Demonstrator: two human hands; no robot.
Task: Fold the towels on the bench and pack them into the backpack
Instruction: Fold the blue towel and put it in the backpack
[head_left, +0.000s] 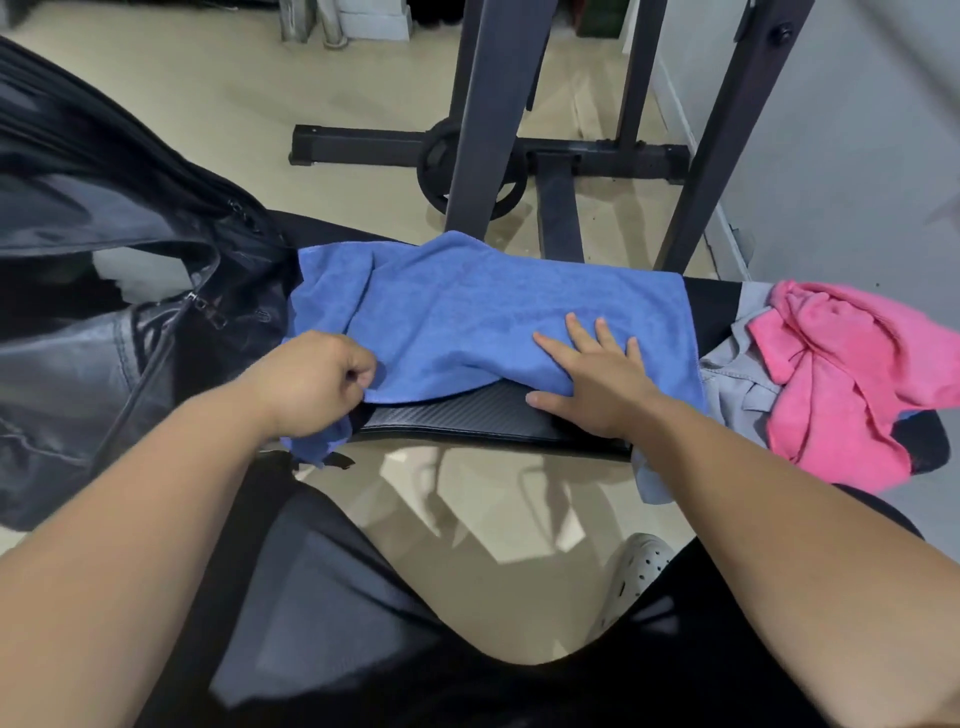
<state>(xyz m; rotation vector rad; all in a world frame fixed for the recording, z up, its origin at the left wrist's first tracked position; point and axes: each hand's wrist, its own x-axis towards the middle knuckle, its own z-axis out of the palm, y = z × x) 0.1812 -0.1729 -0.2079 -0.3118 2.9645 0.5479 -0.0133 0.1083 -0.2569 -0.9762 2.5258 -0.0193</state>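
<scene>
While the blue towel (483, 317) lies spread across the black surface (483, 415) at mid-frame, the left hand (311, 382) pinches its lower-left edge with closed fingers. The right hand (597, 379) presses flat, fingers spread. The open backpack (104, 291) sits left; pink towel (841, 374) and grey towel (737, 374) right.

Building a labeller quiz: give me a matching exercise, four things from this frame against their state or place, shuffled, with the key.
Column 1:
1. blue towel
2. pink towel
3. backpack
4. right hand

Column 2:
A. unzipped, at the left end of the bench
B. crumpled in a heap at the right end
C. pressed flat, fingers spread
D. spread across the middle, its left edge pinched by the left hand

Pairs: 1-D, 2-B, 3-A, 4-C
</scene>
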